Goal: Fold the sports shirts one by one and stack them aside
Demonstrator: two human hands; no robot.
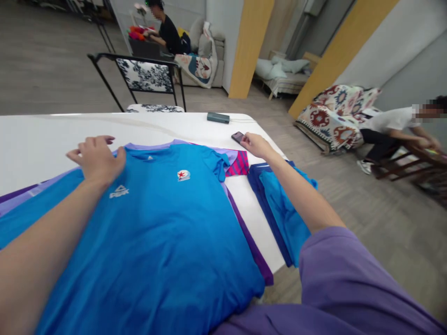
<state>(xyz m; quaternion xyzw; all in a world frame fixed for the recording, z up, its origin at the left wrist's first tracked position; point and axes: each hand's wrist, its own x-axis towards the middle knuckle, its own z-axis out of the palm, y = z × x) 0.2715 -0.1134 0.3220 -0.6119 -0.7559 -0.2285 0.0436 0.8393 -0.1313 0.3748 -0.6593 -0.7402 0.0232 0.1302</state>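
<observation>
A bright blue sports shirt [164, 223] lies spread flat on the white table [42, 139], on top of purple garments [240, 228]. My left hand [96, 158] rests on the shirt's shoulder near the collar, fingers stretched out flat. My right hand [255, 143] reaches to the table's far right edge and touches a dark phone [237, 136]; its fingers are partly curled and hold nothing I can make out. A folded blue garment [282, 204] lies under my right forearm at the table's edge. A pink-striped piece [239, 165] peeks out beside the shirt's sleeve.
A flat grey-green box [218, 117] sits at the table's far edge. A black chair with floral fabric [145, 77] stands behind the table. One person sits at the back by a sofa [167, 32]; another bends over on the right [394, 125] near a patterned armchair [337, 111].
</observation>
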